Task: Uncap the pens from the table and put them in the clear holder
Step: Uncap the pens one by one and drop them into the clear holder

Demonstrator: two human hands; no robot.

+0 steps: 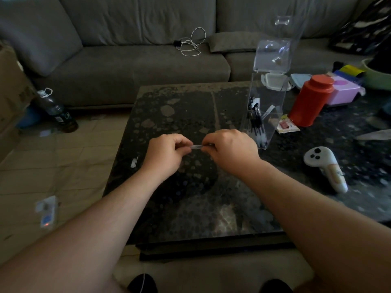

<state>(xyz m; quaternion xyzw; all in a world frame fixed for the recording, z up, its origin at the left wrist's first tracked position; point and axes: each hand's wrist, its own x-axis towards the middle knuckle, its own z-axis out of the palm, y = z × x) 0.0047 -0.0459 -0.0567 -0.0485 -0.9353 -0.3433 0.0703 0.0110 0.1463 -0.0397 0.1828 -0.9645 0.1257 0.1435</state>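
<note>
Bottle [56,111] on floor far left, loose cap [134,162] on table [190,106] left of the hands. Clear holder [267,98] far right of centre, lid up, several pens [257,125] inside; red canister [310,100] and white controller [326,168] further right. Left hand [167,154] and right hand [230,150] pinch one pen [196,146] between them, above the table, near holder.
</note>
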